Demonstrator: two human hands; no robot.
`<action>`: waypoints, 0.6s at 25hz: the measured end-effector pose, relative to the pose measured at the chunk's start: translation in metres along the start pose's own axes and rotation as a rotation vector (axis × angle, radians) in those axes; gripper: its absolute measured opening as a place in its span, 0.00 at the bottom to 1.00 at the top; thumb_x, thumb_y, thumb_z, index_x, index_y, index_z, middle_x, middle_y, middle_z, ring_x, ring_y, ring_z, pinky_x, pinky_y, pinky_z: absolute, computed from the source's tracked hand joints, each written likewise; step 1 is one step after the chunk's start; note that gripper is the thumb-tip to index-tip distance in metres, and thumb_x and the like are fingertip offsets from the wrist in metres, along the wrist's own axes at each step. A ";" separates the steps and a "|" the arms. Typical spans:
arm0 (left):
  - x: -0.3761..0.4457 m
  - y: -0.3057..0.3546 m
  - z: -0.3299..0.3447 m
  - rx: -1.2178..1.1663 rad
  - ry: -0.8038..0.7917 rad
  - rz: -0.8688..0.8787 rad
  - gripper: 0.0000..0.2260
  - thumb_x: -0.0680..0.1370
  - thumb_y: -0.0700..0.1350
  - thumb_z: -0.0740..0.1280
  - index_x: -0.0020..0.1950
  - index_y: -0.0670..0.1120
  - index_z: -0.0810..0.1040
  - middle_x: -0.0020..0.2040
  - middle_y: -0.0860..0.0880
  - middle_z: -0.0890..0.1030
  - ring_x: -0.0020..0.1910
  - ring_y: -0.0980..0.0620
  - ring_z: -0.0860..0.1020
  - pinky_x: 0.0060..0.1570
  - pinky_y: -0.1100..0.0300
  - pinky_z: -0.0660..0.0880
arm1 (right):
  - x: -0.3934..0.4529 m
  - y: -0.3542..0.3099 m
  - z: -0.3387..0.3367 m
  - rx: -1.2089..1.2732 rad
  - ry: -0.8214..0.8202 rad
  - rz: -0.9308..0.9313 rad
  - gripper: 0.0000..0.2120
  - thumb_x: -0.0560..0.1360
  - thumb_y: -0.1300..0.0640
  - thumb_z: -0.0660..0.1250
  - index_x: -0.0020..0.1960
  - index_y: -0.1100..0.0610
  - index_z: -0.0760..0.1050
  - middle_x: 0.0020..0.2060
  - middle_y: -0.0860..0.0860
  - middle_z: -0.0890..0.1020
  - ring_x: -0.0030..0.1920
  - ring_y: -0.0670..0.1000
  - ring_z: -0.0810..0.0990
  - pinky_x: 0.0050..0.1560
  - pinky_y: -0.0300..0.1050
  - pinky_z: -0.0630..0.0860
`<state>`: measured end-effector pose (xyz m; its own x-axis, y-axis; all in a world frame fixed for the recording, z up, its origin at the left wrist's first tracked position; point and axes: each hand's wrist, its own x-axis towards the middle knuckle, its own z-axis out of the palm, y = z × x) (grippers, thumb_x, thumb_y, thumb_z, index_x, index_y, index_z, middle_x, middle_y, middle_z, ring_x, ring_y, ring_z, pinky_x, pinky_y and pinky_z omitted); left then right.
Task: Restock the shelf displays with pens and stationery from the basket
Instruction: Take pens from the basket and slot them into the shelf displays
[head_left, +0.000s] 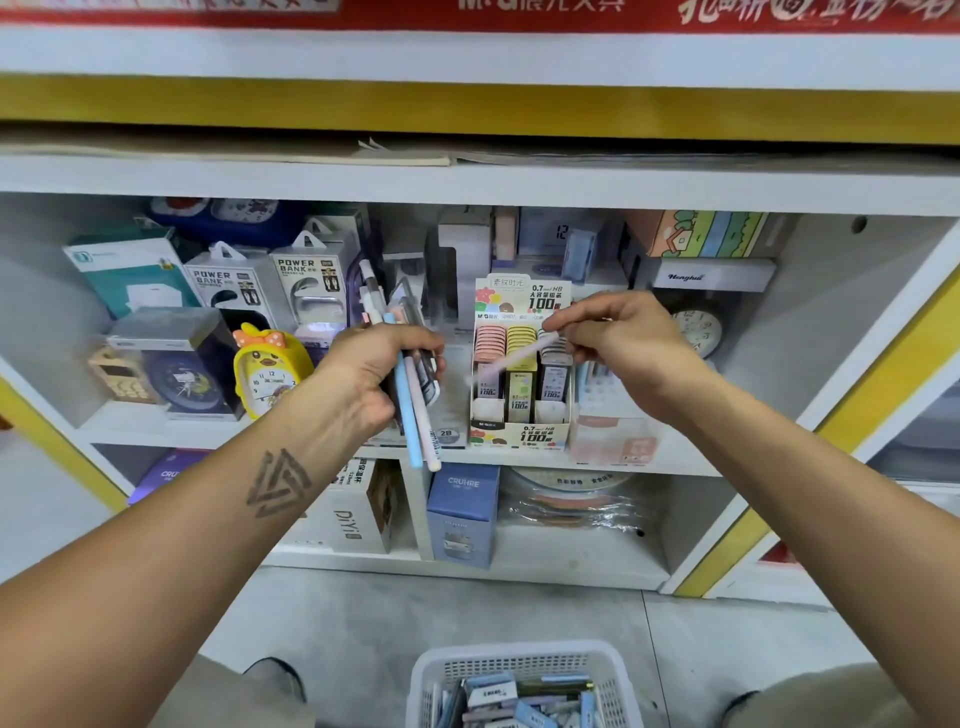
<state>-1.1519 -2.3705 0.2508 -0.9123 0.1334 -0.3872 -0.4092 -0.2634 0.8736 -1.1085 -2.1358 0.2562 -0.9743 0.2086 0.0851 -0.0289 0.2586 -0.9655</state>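
My left hand (371, 369) grips a bundle of pens (413, 415), among them a light blue one and a pale pink one, with their ends sticking out above and below the fist. My right hand (623, 340) pinches one pale pink pen (511, 358) by its end, slanted down to the left in front of the pencil lead display box (519, 364) on the middle shelf. A white plastic basket (519, 670) with several stationery packs stands on the floor below, between my knees.
Power bank boxes (270, 288), a yellow duck alarm clock (267, 371) and a blue clock box fill the shelf to the left. A round clock (698, 330) sits to the right. On the lower shelf stand a blue CRUHRE box (462, 514) and a DIY box.
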 end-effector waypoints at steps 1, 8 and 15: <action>0.001 0.000 -0.003 -0.003 0.010 -0.006 0.06 0.70 0.31 0.71 0.46 0.37 0.79 0.36 0.41 0.79 0.31 0.47 0.80 0.29 0.58 0.78 | 0.001 0.000 -0.002 -0.012 -0.001 -0.010 0.11 0.76 0.70 0.67 0.47 0.58 0.85 0.34 0.52 0.84 0.32 0.46 0.79 0.34 0.35 0.76; -0.009 -0.012 0.010 0.090 -0.145 -0.051 0.07 0.67 0.31 0.73 0.44 0.35 0.80 0.36 0.39 0.81 0.32 0.46 0.81 0.31 0.57 0.79 | 0.004 -0.003 -0.028 0.136 0.074 -0.142 0.07 0.76 0.64 0.72 0.54 0.59 0.81 0.38 0.53 0.86 0.35 0.49 0.81 0.38 0.40 0.80; -0.010 -0.028 0.045 0.105 -0.285 -0.083 0.10 0.67 0.30 0.73 0.48 0.33 0.81 0.38 0.38 0.82 0.32 0.46 0.81 0.33 0.57 0.80 | 0.009 0.015 -0.056 -0.541 0.269 -0.350 0.08 0.79 0.57 0.69 0.52 0.45 0.74 0.41 0.47 0.83 0.41 0.48 0.84 0.46 0.51 0.83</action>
<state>-1.1311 -2.3212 0.2432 -0.8290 0.4166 -0.3731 -0.4647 -0.1419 0.8740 -1.1053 -2.0775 0.2558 -0.8367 0.2359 0.4942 -0.1474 0.7721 -0.6182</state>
